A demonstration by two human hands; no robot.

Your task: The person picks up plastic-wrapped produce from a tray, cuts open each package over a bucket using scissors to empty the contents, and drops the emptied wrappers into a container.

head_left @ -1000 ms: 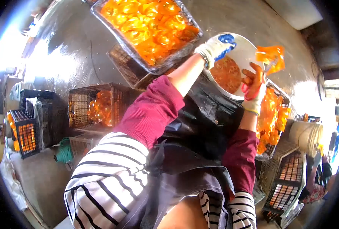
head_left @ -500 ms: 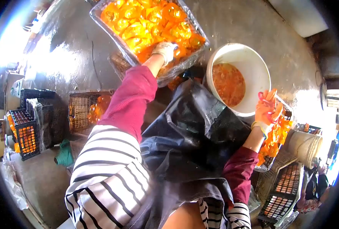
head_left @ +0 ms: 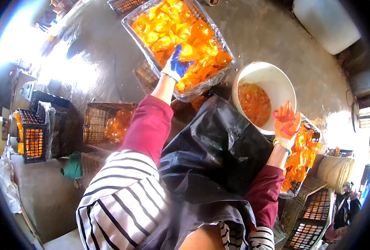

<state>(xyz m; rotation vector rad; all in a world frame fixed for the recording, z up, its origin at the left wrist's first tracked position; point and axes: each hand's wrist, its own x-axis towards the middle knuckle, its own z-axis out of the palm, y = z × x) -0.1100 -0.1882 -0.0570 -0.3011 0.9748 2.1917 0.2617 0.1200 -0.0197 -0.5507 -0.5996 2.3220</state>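
Note:
My left hand [head_left: 178, 68], in a blue and white glove, is over a plastic-lined crate [head_left: 131, 31] heaped with glossy orange peppers [head_left: 166, 31]. Its fingers are spread, and nothing shows in its grasp. My right hand [head_left: 287, 123] wears an orange glove and is beside the rim of a white bucket [head_left: 285, 81]. Its fingers are curled, with a bit of red among them that I cannot make out. Inside the bucket lies a wet orange-red mass [head_left: 253, 104]. Beneath and beyond my right hand, a second lined crate holds orange pepper pieces [head_left: 299, 160].
A black apron [head_left: 214, 154] covers my lap between the crates and bucket. To the left are a crate [head_left: 95, 125] with orange peppers, a green object [head_left: 72, 166] and stacked black crates [head_left: 34, 141]. More crates [head_left: 310, 221] and a pale bucket [head_left: 335, 173] are at right.
My left hand, earlier down among the peppers with its back showing, has turned and spread its fingers, so its blue side shows. My right hand stays by the bucket. The view has shifted slightly.

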